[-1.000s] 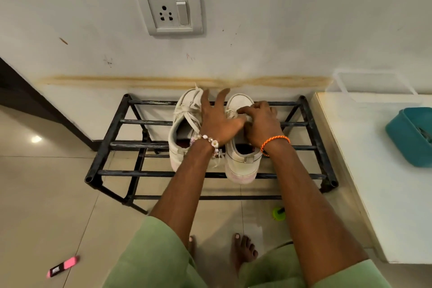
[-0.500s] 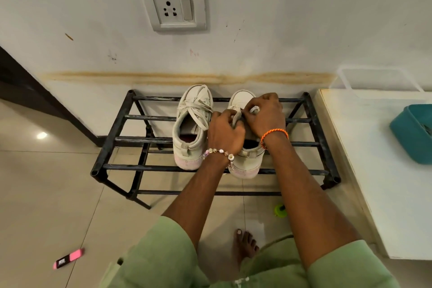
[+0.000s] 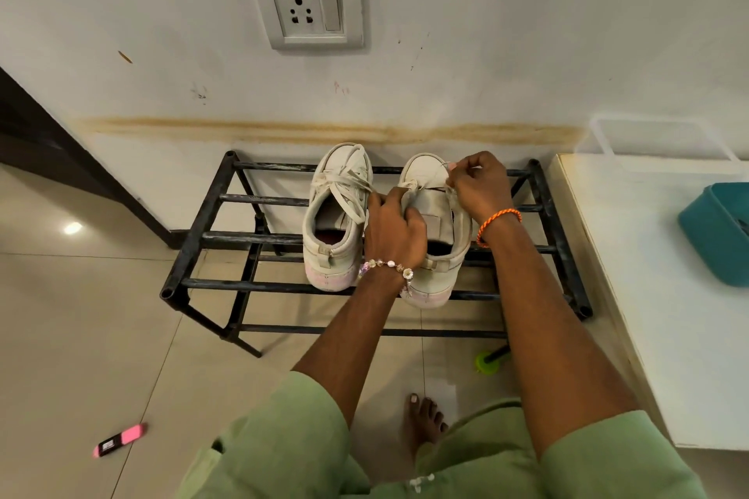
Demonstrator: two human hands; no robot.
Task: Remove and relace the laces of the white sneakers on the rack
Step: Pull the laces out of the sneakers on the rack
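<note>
Rack: black metal shoe rack [image 3: 210, 239] stands on the tiled floor against the wall, centre of view.
Left sneaker: white sneaker [image 3: 338, 215] sits on the top bars with its toe toward 12 o'clock; its lace is threaded and lies loosely across the tongue.
Right sneaker: second white sneaker [image 3: 435, 223] stands just beside the first, at its 3 o'clock, same heading, tongue exposed.
Left hand: left hand [image 3: 395, 233] has its fingers curled round the near side of the right sneaker's upper, gripping it; a beaded bracelet sits on the wrist.
Right hand: right hand [image 3: 480, 186] pinches a thin white lace [image 3: 435, 178] between fingertips over the toe end of the right sneaker; the lace runs taut from the fingers down to the eyelets. Orange thread band on the wrist.
Wall: socket and switch plate [image 3: 308, 4] at 12 o'clock above the rack.
Floor: pink marker [image 3: 119, 440] at 8 o'clock; green object [image 3: 486, 363] by the rack's leg at 5 o'clock.
Side surface: teal tub [image 3: 717, 231] on a white counter at 3 o'clock.
</note>
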